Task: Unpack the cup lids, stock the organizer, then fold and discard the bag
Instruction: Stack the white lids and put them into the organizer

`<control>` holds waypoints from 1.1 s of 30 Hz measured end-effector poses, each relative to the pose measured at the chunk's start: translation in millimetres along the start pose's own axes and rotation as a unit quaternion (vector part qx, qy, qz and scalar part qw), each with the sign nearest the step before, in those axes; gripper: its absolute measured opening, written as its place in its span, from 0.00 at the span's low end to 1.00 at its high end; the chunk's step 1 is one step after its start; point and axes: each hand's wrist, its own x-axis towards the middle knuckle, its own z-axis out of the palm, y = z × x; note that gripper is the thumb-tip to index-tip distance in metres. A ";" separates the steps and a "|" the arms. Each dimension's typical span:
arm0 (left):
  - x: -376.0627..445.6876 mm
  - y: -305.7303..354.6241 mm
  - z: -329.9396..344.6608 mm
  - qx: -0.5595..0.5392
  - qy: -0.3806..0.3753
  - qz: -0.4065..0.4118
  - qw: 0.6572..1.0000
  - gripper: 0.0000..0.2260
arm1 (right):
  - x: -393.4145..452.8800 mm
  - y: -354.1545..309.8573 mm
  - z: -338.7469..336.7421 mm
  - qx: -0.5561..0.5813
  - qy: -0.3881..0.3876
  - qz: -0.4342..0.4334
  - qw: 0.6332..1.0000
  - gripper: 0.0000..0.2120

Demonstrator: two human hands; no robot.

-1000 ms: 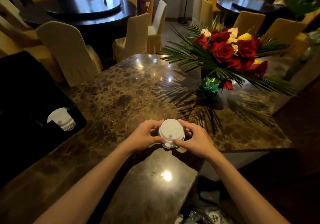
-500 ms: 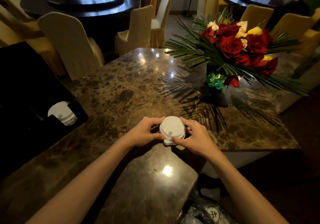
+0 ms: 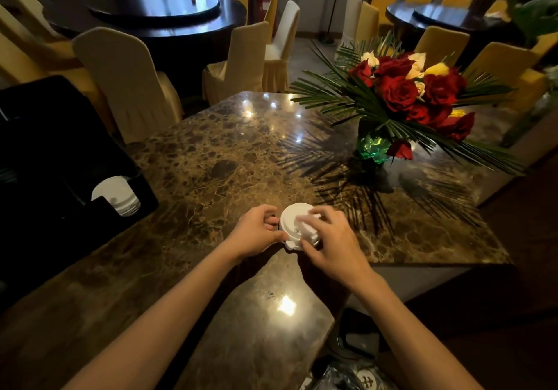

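**Both hands on the stack of lids at the table's near edge**

We see the left hand (image 3: 256, 232) gripping the left side of a short stack of white cup lids (image 3: 294, 223), its fingers curled against the rim and its thumb low on the near side. The right hand (image 3: 329, 238) comes in from the other side, with the thumb under the stack's near right edge and the fingers (image 3: 311, 222) laid over the top. Those fingers are blurred, so we cannot tell just how they lie, but the hand does hold the stack. The lids stand on the brown marble table (image 3: 226, 154), close to where its near edge steps inward.

Farther left, well apart from the hands, we see a black organizer (image 3: 60, 178) at the table's left edge. More white lids (image 3: 116, 193) stand on edge in its front compartment, leaning against one another.

On the right half of the table stands a bouquet (image 3: 407, 90) of red, cream and yellow roses with long green fronds, wrapped in shiny green foil at its base; its shadow falls across the marble towards the hands.

At the bottom of the view, below the table, we make out a crumpled clear plastic bag (image 3: 341, 379) with printed marks. Behind the table are chairs (image 3: 126, 78) in pale and yellow covers and two dark round tables (image 3: 151, 9).
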 end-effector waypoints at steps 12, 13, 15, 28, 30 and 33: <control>-36.6 14.4 3.2 -0.393 -0.024 -0.123 0.911 0.26 | -5.8 -10.0 0.1 0.101 0.070 0.076 0.989 0.09; -39.5 15.0 4.0 -0.413 -0.018 -0.122 0.902 0.28 | -6.3 -9.9 -1.0 0.117 0.083 0.084 0.986 0.09; -43.9 15.0 7.5 -0.457 -0.007 -0.121 0.881 0.28 | -7.2 -10.3 -2.6 0.144 0.099 0.105 0.979 0.10; -86.7 2.0 -34.9 -0.587 -0.004 -0.047 0.808 0.21 | 38.0 -81.9 -7.2 0.134 0.106 -0.024 0.985 0.11; -92.7 0.0 -48.9 -0.606 0.026 -0.025 0.795 0.24 | 57.0 -103.9 -7.2 0.134 0.095 -0.060 0.985 0.11; -100.3 -4.1 -68.1 -0.659 0.072 0.014 0.749 0.30 | 85.7 -139.7 -6.9 0.137 0.071 -0.124 0.980 0.11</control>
